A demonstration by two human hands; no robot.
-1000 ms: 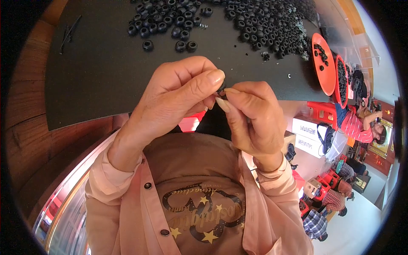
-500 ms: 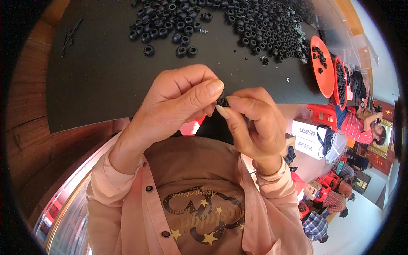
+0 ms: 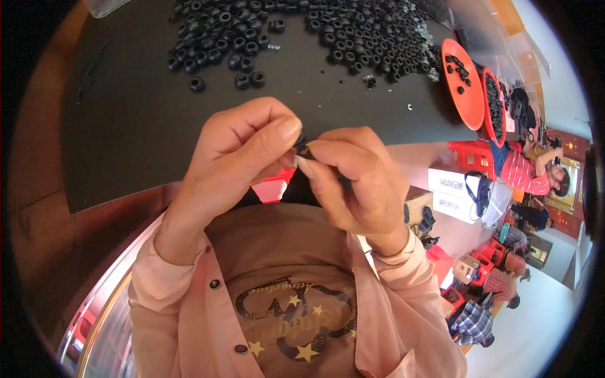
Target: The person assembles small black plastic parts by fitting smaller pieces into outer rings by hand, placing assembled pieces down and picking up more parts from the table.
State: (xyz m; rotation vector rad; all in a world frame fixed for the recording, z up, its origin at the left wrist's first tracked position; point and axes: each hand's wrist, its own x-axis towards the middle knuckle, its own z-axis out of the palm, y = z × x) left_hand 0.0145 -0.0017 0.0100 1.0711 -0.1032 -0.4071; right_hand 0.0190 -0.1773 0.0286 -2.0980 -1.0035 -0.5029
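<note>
My left hand [image 3: 242, 148] and my right hand [image 3: 365, 170] meet above the table's near edge. A small black plastic part [image 3: 302, 145] is pinched between them, mostly hidden by the fingertips. My left thumb presses on one side of it, while my right thumb and forefinger grip the other. Beyond my hands lies a heap of black ball-shaped parts [image 3: 220, 41] with round holes. To its right spreads a second heap of black holed parts [image 3: 372, 44]. One small metal spring [image 3: 273, 47] lies between the heaps, and more springs [image 3: 430, 53] edge the right heap.
An orange plate [image 3: 467, 108] with several black pieces stands on the table's right side. It sits against a red basket [image 3: 500, 135] full of black parts. A thin black strip [image 3: 93, 69] lies far left. Other people [image 3: 529, 176] are further off at right.
The view has shifted, so table and heaps appear further left and slightly higher. My hands keep their pinch on the small black part, with only a slight change of finger angle.
</note>
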